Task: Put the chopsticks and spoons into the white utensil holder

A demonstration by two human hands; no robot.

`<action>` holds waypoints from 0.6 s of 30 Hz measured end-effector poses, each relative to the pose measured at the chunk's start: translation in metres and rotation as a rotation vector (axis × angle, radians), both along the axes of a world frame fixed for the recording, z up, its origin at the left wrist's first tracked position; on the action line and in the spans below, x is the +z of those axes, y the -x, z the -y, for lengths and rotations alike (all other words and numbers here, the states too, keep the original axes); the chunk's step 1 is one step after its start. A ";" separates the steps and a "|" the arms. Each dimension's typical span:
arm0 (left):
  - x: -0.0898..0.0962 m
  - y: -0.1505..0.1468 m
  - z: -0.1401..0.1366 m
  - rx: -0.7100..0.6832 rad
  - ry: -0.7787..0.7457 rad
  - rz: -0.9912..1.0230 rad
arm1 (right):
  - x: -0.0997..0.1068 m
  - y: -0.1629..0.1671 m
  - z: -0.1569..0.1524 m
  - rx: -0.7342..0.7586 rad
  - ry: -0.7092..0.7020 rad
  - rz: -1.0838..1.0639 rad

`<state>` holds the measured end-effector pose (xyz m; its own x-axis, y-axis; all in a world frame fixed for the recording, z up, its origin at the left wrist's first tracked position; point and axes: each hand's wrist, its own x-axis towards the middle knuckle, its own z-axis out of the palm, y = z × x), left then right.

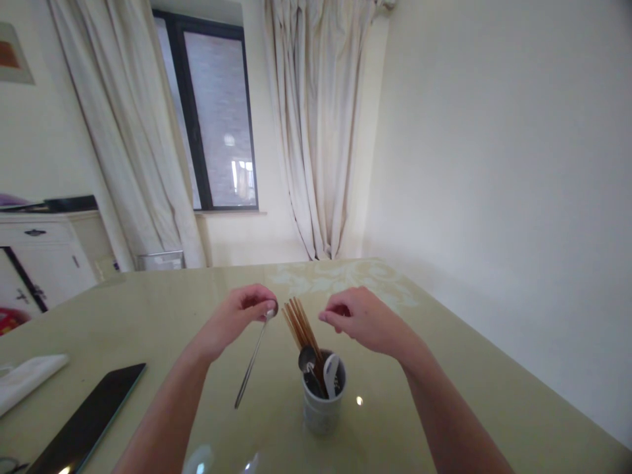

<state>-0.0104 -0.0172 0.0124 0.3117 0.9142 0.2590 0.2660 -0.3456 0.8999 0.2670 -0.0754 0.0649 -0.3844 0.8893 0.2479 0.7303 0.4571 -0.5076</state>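
Observation:
My left hand (241,316) pinches a long-handled metal spoon (253,362) by its bowl, and the thin handle slants down toward the table. Across from it, my right hand (360,319) is closed, thumb and fingers curled together, with nothing visible in them. Between and below both hands stands a light-coloured cup (323,415). Several wooden chopsticks (302,322) lean to the left out of it. A dark metal spoon (307,357) and a white ceramic spoon (330,375) also sit in the cup. Neither hand touches the cup.
The cup stands on a glossy greenish table (395,408). A dark flat tablet-like device (89,421) lies at the left, beside a white object (29,378). A wall (518,197) borders the right side. Behind are a window (222,118), curtains (320,118) and a white cabinet (49,250).

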 end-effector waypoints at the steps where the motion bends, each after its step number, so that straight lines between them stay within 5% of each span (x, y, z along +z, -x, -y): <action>1: 0.012 0.000 0.008 0.017 -0.043 0.055 | 0.003 0.002 0.003 0.012 -0.041 -0.083; 8: 0.054 -0.028 0.063 0.181 -0.361 0.262 | 0.009 0.024 0.030 0.201 -0.049 -0.552; 14: 0.059 -0.065 0.087 0.249 -0.437 0.247 | 0.007 0.028 0.033 0.237 -0.047 -0.647; 18: 0.052 -0.061 0.079 0.220 -0.397 0.073 | 0.007 0.019 0.026 0.168 -0.063 -0.655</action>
